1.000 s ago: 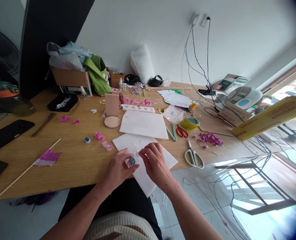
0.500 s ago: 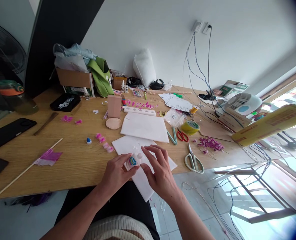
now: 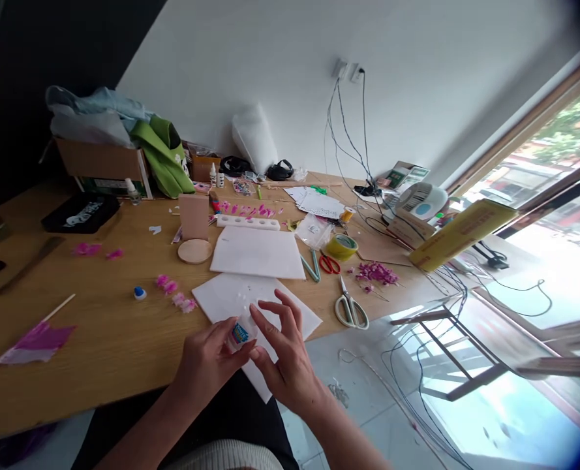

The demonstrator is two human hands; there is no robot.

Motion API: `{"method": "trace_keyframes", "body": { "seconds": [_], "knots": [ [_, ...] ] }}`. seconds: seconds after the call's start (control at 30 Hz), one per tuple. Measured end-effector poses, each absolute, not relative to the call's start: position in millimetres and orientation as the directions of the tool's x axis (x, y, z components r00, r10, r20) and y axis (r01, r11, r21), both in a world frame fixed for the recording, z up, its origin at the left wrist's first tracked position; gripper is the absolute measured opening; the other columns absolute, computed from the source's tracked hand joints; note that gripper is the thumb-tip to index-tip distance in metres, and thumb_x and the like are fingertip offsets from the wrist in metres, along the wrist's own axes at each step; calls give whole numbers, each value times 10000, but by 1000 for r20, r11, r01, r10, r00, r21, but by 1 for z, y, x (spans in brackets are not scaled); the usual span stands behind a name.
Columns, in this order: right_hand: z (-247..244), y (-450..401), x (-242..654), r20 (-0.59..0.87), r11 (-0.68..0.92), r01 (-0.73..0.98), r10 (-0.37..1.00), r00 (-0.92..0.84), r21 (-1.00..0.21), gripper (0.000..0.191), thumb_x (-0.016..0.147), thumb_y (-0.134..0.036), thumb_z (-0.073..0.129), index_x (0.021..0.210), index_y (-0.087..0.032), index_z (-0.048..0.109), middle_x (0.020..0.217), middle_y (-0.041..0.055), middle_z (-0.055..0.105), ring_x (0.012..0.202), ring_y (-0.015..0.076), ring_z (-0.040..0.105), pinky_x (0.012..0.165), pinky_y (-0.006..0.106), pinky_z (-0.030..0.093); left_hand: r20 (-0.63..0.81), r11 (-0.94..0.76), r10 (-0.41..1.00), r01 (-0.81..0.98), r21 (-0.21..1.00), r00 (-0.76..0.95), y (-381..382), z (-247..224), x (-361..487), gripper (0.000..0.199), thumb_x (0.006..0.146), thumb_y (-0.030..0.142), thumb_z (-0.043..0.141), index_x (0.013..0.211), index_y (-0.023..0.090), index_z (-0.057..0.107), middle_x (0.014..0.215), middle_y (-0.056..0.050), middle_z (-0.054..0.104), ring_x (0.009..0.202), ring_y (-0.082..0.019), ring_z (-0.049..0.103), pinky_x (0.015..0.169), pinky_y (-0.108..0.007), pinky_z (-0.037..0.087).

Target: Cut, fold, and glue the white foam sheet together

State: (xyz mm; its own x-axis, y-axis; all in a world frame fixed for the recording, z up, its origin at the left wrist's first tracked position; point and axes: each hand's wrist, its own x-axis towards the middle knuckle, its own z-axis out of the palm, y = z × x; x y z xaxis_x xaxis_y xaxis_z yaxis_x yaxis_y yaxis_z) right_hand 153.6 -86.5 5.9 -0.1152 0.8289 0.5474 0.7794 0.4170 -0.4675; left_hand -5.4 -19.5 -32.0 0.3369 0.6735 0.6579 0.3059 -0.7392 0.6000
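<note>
My left hand (image 3: 216, 349) is closed round a small white glue bottle (image 3: 241, 333) with a blue label, held over the near edge of the desk. My right hand (image 3: 284, 352) is beside the bottle, its fingers spread, with the index finger and thumb at the bottle's right side. Whether those fingertips touch it I cannot tell. Beneath the hands lies a white foam sheet (image 3: 299, 316), jutting over the desk edge. A blue bottle cap (image 3: 139, 293) stands to the left, near several pink petal clusters (image 3: 171, 287).
Another white foam sheet (image 3: 263, 251) lies farther back, next to a round wooden disc (image 3: 194, 251). To the right are white-handled scissors (image 3: 351, 310), red-handled scissors (image 3: 329, 264), yellow tape (image 3: 341, 247) and purple flowers (image 3: 378, 273). A stick with purple paper (image 3: 42, 341) lies left. Cables (image 3: 436, 326) hang at right.
The camera view has turned right, so the desk things sit farther left. The glue bottle stays in my left hand, and my right hand's fingers remain spread beside it.
</note>
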Motion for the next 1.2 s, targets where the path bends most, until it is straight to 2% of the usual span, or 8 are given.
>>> {"method": "trace_keyframes", "body": {
  "seconds": [0.2,0.3,0.43,0.63,0.77,0.9,1.07,1.2],
  "knots": [
    [15,-87,167,482,397,747,868,-116,-534,601,963,-491,372,1502,-249,259,1362,130,459,1396,297,222,1100,553,298,635,-714,700,335,615,326,-19,-29,-2,280,778,376,708,978,185,666,654,15,682,431,-104,587,468,-207,497],
    [30,-81,192,551,393,711,834,-9,-583,631,966,-502,363,1521,-254,196,1357,125,495,1356,288,315,1093,553,303,610,-672,741,321,667,282,-17,-29,-4,312,766,382,715,1015,198,677,705,3,705,443,-107,597,468,-204,522],
    [44,-61,232,620,384,667,770,149,-638,561,916,-399,550,1442,-295,385,1239,98,604,1221,271,494,1067,556,330,489,-550,833,299,779,259,-13,-28,-12,273,766,366,713,986,206,706,692,15,700,453,-101,602,465,-187,535],
    [59,-35,252,564,326,531,733,381,-782,493,822,-377,683,1287,-255,572,1015,62,685,992,215,635,931,452,484,406,-449,890,249,858,205,-9,-24,-21,327,751,364,723,1018,175,718,828,-37,752,633,-148,675,556,-210,580],
    [73,-27,243,552,294,531,712,433,-795,475,787,-382,714,1233,-244,624,946,55,708,895,198,663,807,372,542,372,-417,903,230,879,217,-9,-25,-24,345,758,372,715,1041,175,711,886,-56,759,652,-153,678,562,-219,581],
    [75,-25,240,535,271,530,719,444,-804,458,779,-389,720,1209,-251,645,911,58,711,856,202,671,740,357,553,344,-394,912,239,888,223,-7,-28,-27,337,760,380,708,1033,183,711,844,-42,755,618,-142,663,567,-224,576],
    [68,-37,247,466,201,494,729,501,-846,478,734,-430,753,1170,-251,670,903,68,713,857,234,675,814,433,541,316,-383,909,244,891,272,-7,-28,-28,286,785,374,683,1026,222,708,916,-31,752,750,-164,683,617,-229,573],
    [64,-48,247,397,129,482,763,511,-867,441,714,-450,763,1109,-262,702,928,71,718,873,232,664,833,416,531,298,-375,903,231,898,311,-6,-25,-29,267,788,351,682,1019,218,703,901,-24,749,750,-159,676,637,-231,565]
  ]
}}
